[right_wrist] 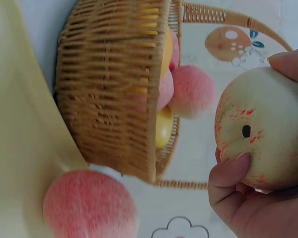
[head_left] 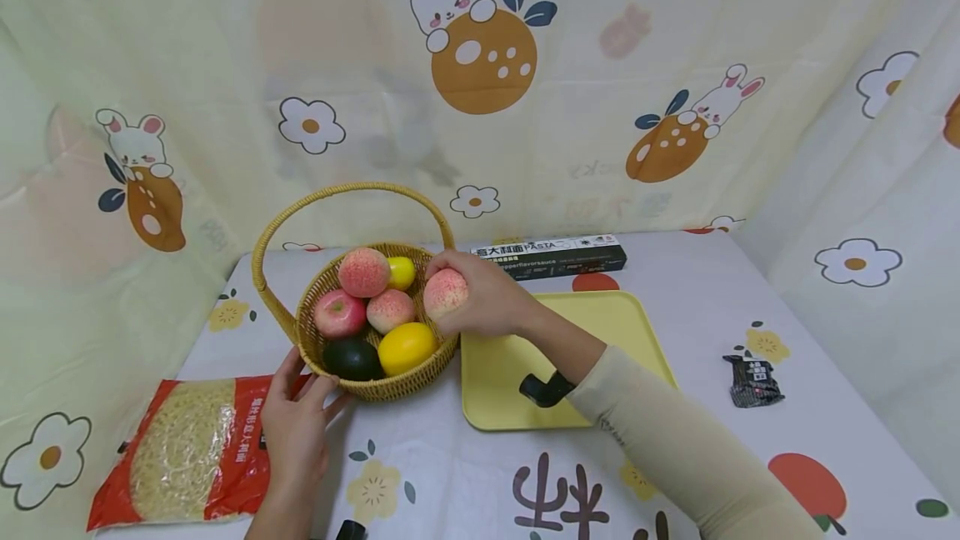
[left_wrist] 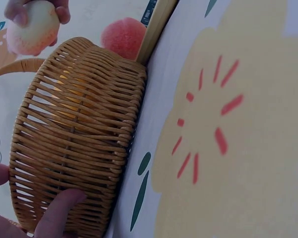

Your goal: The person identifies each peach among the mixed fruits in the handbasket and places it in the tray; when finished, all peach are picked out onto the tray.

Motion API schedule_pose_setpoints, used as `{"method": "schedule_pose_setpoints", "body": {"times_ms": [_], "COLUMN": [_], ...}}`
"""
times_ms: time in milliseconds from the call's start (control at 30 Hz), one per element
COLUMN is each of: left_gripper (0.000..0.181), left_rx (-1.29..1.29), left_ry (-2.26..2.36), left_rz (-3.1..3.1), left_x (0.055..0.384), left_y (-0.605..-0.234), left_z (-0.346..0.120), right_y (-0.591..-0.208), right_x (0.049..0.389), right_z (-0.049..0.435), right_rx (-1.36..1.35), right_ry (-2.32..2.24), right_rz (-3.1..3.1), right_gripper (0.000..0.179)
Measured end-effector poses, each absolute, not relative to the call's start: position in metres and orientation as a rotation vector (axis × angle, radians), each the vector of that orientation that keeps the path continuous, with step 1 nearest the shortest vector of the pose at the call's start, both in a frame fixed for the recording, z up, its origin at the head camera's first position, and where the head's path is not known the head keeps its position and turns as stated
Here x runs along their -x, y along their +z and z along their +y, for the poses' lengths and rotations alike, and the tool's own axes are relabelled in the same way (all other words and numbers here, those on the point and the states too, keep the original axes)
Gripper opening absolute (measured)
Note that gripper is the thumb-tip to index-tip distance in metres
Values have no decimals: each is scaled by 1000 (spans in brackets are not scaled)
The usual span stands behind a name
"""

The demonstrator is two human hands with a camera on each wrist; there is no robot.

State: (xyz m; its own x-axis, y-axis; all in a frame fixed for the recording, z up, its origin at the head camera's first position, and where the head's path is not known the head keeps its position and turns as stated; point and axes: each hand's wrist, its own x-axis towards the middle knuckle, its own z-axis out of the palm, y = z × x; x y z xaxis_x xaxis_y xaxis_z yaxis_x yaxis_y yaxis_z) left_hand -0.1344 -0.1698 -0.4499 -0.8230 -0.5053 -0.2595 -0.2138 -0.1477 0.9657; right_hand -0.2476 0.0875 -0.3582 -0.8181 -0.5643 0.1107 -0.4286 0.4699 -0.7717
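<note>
My right hand (head_left: 487, 294) grips a pink-and-cream peach (head_left: 446, 293) above the right rim of a wicker basket (head_left: 397, 390). The right wrist view shows the small dark hole in this peach (right_wrist: 268, 129), with fingers and thumb around it. At the basket's front left, my left hand (head_left: 296, 432) holds the side, its thumb (left_wrist: 62, 210) against the woven wall. Inside lie two more peaches (head_left: 363, 272), a red apple (head_left: 340, 313), a dark green avocado-like fruit (head_left: 352, 359), a yellow lemon-shaped fruit (head_left: 407, 348) and a smaller yellow fruit (head_left: 401, 273).
Right of the basket lies a yellow tray (head_left: 495, 402); another peach (right_wrist: 89, 208), hidden in the head view, sits at it. A black pasta box (head_left: 570, 259) lies behind. A red bag of pasta (head_left: 183, 448) is at left, a small black packet (head_left: 753, 382) at right.
</note>
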Motion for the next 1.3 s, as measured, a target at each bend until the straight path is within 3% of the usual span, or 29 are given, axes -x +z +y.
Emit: {"method": "schedule_pose_setpoints", "body": {"times_ms": [1300], "left_gripper": [76], "left_rx": [-836], "left_ry": [-2053], "left_rz": [-1913], "left_x": [133], "left_y": [-444], "left_z": [-166], "right_y": [-380], "right_x": [274], "right_z": [192], "right_rx": [449], "right_ry": [-1244], "right_rz": [2753], "right_gripper": [57]}}
